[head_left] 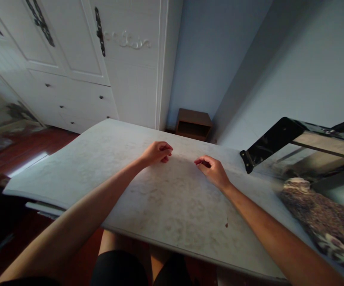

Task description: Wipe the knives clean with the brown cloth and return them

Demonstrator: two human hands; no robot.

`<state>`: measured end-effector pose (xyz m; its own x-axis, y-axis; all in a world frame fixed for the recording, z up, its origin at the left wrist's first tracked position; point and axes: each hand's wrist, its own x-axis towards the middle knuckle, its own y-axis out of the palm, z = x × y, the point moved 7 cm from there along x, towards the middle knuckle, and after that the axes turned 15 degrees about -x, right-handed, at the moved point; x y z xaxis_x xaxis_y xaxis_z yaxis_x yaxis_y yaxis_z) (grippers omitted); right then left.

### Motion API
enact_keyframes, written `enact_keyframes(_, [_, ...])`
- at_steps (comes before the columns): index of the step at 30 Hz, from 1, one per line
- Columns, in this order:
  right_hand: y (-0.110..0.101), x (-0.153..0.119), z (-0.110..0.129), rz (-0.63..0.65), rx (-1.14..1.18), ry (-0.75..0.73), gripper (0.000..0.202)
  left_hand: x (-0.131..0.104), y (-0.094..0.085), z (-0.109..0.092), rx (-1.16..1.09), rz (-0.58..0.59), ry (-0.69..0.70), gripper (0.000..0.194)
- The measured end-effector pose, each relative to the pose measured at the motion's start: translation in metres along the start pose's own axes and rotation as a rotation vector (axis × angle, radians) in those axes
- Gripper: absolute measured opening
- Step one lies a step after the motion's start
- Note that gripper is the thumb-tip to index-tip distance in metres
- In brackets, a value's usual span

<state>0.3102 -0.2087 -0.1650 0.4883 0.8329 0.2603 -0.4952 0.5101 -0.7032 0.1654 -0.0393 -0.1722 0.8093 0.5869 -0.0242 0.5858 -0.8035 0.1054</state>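
White with grey mottling: noted across the surface of the table (174, 214), head view. Found over the middle of the table: left hand (156, 152), fingers curled inward, thumb close to the forefinger; unable to tell contact at the tips. Opposite, with a gap between: right hand (215, 171), fingers bent toward the thumb, a dark hollow inside the curl; likewise unable to tell contact. Nearest to both hands: table surface; unable to tell touching or slightly raised. Recorded toward the near edge, left of the right forearm: small brown speck (226, 225). To the right: black frame (271, 139) near the wall (303, 67), and below it brown patterned fabric (323, 212), partly blurred. Beyond the far edge: brown open-fronted box (194, 117) and white wardrobe (134, 83), fitted with dark handles (100, 33). Lower left: reddish floor (60, 137).
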Motion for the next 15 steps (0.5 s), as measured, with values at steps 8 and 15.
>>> enact_keyframes(8, [0.002, -0.001, 0.007, 0.009, -0.073, -0.08, 0.017, -0.003, -0.009, -0.004, 0.014, -0.074, -0.013, 0.007])
enact_keyframes(15, [0.003, -0.003, 0.011, 0.014, -0.127, -0.132, 0.015, -0.005, -0.012, -0.005, 0.029, -0.093, -0.007, 0.007])
